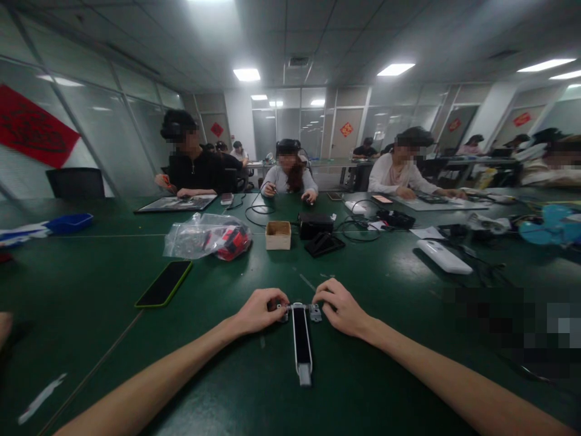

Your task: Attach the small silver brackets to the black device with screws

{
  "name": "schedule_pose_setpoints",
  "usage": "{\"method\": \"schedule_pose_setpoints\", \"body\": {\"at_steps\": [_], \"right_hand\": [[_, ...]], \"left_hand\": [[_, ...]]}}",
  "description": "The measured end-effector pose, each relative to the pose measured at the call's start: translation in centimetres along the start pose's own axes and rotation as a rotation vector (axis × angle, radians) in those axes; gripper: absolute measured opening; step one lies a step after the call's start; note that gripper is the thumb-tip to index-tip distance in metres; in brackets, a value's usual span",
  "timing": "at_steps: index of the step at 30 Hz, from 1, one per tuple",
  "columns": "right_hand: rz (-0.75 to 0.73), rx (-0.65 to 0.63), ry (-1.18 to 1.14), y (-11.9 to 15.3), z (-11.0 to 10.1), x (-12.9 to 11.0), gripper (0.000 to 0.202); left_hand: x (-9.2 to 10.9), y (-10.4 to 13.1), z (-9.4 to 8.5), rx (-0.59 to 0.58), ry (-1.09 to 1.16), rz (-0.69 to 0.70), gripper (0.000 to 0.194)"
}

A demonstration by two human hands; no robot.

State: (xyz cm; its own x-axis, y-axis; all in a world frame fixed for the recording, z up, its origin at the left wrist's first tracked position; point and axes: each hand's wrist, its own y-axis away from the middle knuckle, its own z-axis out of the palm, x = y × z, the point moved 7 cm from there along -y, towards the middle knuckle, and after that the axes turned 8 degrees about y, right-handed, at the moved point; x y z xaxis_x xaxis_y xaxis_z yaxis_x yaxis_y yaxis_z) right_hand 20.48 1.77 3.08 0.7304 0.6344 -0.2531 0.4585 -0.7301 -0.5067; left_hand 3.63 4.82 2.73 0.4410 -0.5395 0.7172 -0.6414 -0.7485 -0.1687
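Observation:
A long narrow piece (302, 339) with a black face and a pale rim lies on the green table in front of me. Its near end is a light grey tip. Small metal brackets sit on both sides of its far end. My left hand (262, 310) is closed, with thumb and fingers pinching the left bracket (283, 313). At the other side, my right hand (340, 307) has curled fingers, their tips on the right bracket (315, 313). Part of each bracket is hidden behind the fingertips.
A phone with a green edge (164, 284) lies to the left. Further back are a plastic bag with red parts (209, 236), a small cardboard box (278, 235), a black box (315, 224) and cables. To the right lies a white device (443, 257). Several people sit across the table.

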Motion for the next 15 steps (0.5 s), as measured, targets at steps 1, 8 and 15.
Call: {"method": "schedule_pose_setpoints", "body": {"at_steps": [1,8,15], "right_hand": [[-0.014,-0.023,0.008,0.0,0.2,-0.1,0.027],[0.034,0.012,0.018,-0.2,-0.2,-0.1,0.028],[0.143,0.064,0.035,-0.3,-0.3,1.9,0.027]], "left_hand": [[0.0,0.0,0.0,0.003,0.002,0.004,0.014],[-0.1,0.0,0.0,-0.001,-0.003,-0.028,0.015],[0.3,0.1,-0.2,-0.012,-0.011,-0.046,0.016]]}}
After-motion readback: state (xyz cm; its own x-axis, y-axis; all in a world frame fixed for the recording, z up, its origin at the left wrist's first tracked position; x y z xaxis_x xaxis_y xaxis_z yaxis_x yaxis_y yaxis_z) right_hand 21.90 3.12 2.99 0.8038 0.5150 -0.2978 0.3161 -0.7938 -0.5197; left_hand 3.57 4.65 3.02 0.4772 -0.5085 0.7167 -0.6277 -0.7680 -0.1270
